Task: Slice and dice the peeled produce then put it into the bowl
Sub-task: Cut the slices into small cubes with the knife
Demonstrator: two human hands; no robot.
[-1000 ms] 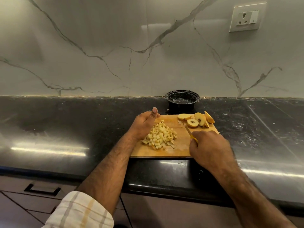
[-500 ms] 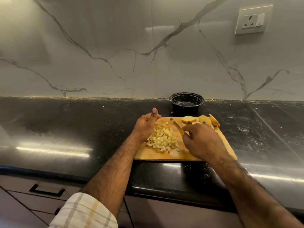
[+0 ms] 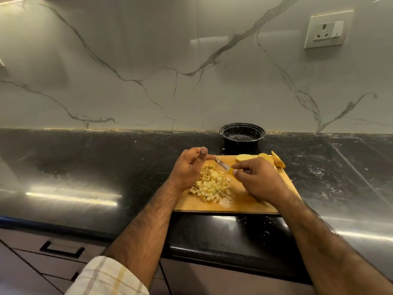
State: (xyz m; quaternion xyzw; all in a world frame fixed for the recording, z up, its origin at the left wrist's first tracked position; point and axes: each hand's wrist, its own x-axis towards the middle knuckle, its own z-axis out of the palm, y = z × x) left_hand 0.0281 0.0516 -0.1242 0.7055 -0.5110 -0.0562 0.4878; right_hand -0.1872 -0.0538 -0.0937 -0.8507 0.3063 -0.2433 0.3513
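In the middle of the frame, the cubes sit in a pile on the board. They look small, wet and slippery, best scooped together. The left hand cups beside them, holding nothing. The right hand pinches the knife. Slices wait near the bowl, upper middle.

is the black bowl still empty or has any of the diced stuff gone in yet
Empty of produce: the black bowl shows only its dark glossy bottom, while the diced pieces lie piled on the cutting board.
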